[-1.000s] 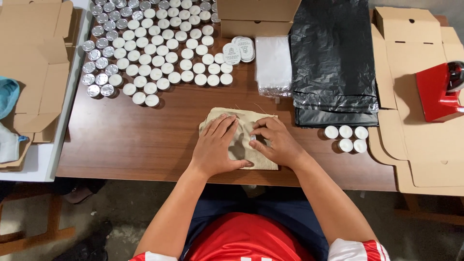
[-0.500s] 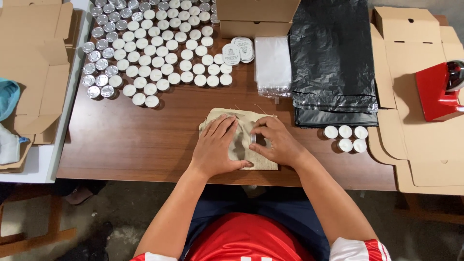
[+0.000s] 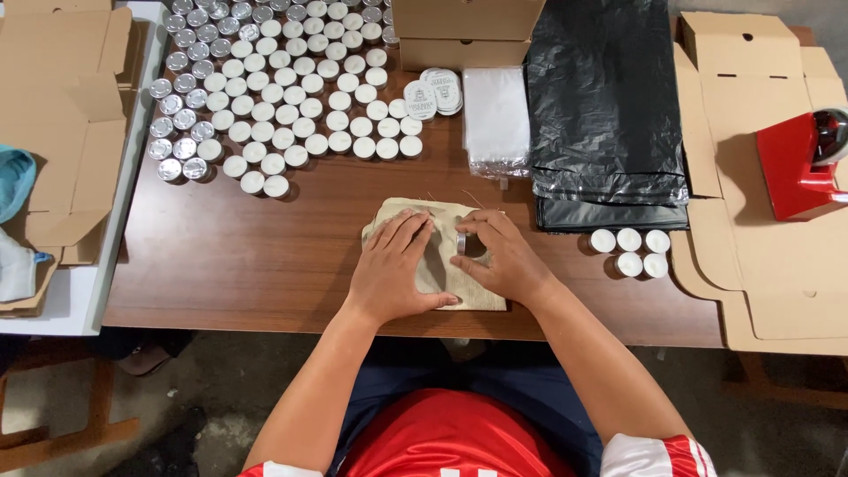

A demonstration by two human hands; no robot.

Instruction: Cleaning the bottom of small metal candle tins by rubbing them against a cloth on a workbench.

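Currently both hands rest on a beige cloth pouch (image 3: 442, 265) lying flat at the near-centre edge of the table (image 3: 247, 256). Left hand (image 3: 393, 274): fingers spread, palm pressed down on pouch's left half. Right hand (image 3: 503, 261): fingers pinching a small silver tin (image 3: 462, 243) held on edge, approx. at pouch's top-right. Rows of tealight candles (image 3: 291, 88) fill the far-left area, w/ five more tealights (image 3: 632, 252) just right of the right hand. Black plastic bags (image 3: 609, 106) lie far-right; clear bags (image 3: 495, 119) beside them.
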